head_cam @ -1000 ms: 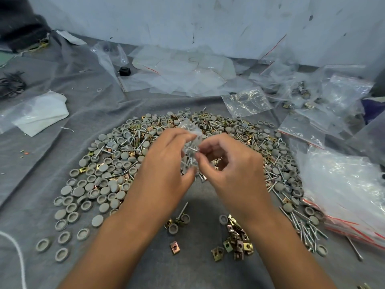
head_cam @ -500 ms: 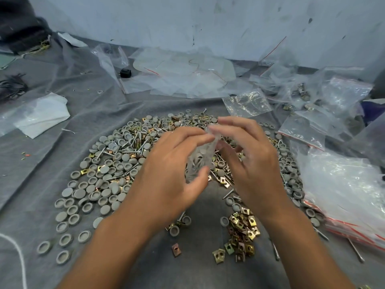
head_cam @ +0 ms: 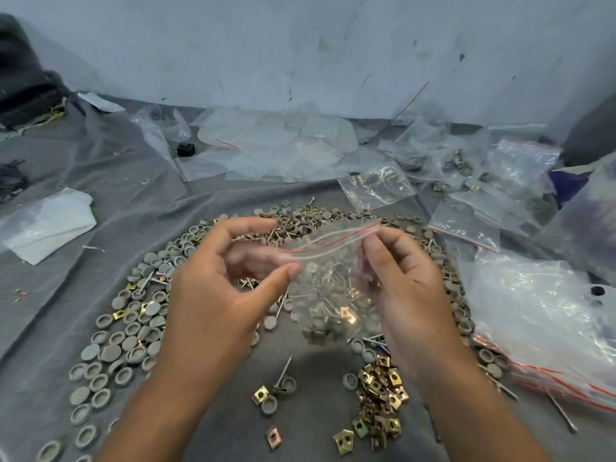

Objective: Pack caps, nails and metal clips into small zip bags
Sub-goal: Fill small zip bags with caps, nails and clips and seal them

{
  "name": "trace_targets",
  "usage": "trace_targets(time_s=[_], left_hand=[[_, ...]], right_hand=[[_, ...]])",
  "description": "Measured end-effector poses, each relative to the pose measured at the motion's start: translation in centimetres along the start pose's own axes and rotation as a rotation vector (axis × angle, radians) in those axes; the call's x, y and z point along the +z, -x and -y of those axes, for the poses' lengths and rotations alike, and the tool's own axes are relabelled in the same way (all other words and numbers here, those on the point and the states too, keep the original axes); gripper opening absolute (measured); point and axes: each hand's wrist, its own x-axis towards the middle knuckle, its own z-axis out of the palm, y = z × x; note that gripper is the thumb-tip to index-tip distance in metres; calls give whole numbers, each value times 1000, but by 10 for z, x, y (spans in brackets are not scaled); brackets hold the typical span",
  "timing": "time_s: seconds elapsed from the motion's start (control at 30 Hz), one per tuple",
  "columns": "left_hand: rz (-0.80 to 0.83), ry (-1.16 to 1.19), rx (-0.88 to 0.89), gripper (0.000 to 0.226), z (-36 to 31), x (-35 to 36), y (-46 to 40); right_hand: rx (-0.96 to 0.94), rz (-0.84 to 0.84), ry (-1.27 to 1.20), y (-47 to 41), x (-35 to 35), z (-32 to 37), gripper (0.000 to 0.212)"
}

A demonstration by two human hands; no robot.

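A small clear zip bag (head_cam: pixel 328 281) with a red zip line hangs between my hands above the parts pile; caps, nails and a clip show inside it. My left hand (head_cam: pixel 216 288) pinches the bag's left top corner between thumb and fingers. My right hand (head_cam: pixel 403 281) pinches its right top corner. Below lie grey caps (head_cam: pixel 133 325) spread wide on the left, nails (head_cam: pixel 283 371) mixed among them, and a heap of brass metal clips (head_cam: pixel 380 395) near my right wrist.
A grey cloth (head_cam: pixel 100 201) covers the work surface. A stack of empty zip bags (head_cam: pixel 546 325) lies at the right. Filled and loose bags (head_cam: pixel 466 175) are strewn at the back right, flat plastic sheets (head_cam: pixel 273 145) behind, white paper (head_cam: pixel 50 221) at the left.
The bag was bunched between my hands close together; now my hands have drawn apart and lifted, stretching the bag's zip top flat between them.
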Motion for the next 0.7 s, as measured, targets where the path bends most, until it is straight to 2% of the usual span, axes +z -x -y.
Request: trace_targets(time_s=[0.2,0.53,0.7], left_hand=[[-50,92,-32,39,3,0,-4],[-35,67,-82,13,-1,0,-4],[-42,133,-140,17,-6,3,-4]], right_hand=[[-63,21,72,0,-3,-1,19],[-184,63,101,7,0,2,12],[-208,36,130,8,-1,0,15]])
